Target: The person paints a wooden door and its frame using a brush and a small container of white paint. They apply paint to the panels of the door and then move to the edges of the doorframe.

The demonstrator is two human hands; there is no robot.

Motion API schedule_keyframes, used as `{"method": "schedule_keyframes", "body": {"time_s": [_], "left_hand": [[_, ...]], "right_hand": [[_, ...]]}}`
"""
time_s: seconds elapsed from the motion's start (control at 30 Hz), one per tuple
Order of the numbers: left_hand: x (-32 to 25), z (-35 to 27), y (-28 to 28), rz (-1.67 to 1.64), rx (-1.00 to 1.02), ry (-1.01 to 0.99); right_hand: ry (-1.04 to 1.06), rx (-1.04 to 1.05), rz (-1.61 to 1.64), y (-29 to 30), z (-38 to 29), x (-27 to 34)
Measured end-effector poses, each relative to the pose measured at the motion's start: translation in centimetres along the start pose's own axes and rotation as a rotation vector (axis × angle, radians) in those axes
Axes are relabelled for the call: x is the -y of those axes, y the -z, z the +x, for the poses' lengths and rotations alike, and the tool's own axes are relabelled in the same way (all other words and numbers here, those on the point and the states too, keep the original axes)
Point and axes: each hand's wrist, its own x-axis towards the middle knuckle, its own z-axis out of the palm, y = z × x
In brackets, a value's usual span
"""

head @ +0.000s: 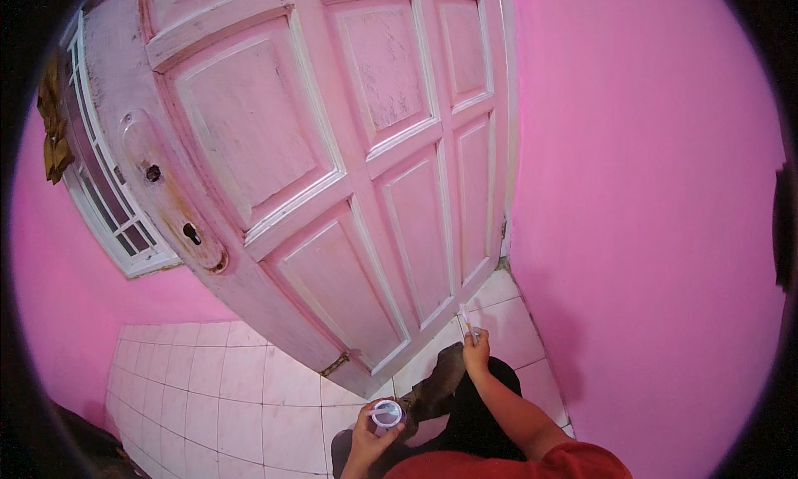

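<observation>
My left hand is wrapped around a small open paint can, with a pale stick lying across its mouth. White or pale paint seems to coat the can's inside. In my right hand is a slim paintbrush, its tip up against the bottom edge of a panelled wooden door. The door stands ajar, coated in streaky pale pink and white. Its long handle plate has no handle and shows rusty stains around two holes.
A bright pink wall rises close on my right. White floor tiles spread to the left, below a white-framed window with a brown curtain. Dark cloth or cardboard lies by my knees. A small metal bolt sits low on the door.
</observation>
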Motion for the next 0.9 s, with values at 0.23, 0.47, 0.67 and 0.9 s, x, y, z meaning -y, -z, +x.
{"method": "schedule_keyframes", "body": {"time_s": [0.23,0.47,0.67,0.9], "left_hand": [[-0.8,0.0,-0.1,-0.003,-0.005,0.015],[-0.1,-0.6,0.3,-0.067,-0.021,0.055],[-0.3,-1.0,0.5,-0.053,-0.012,0.091],[-0.3,-1.2,0.7,-0.039,-0.017,0.058]], "right_hand": [[0.117,-0.037,-0.045,-0.3,0.4,-1.1],[0.091,-0.018,0.004,-0.3,0.0,-0.5],[0.046,-0.007,0.018,-0.1,0.0,-0.4],[0.049,-0.009,-0.023,-0.1,-0.2,0.0]]}}
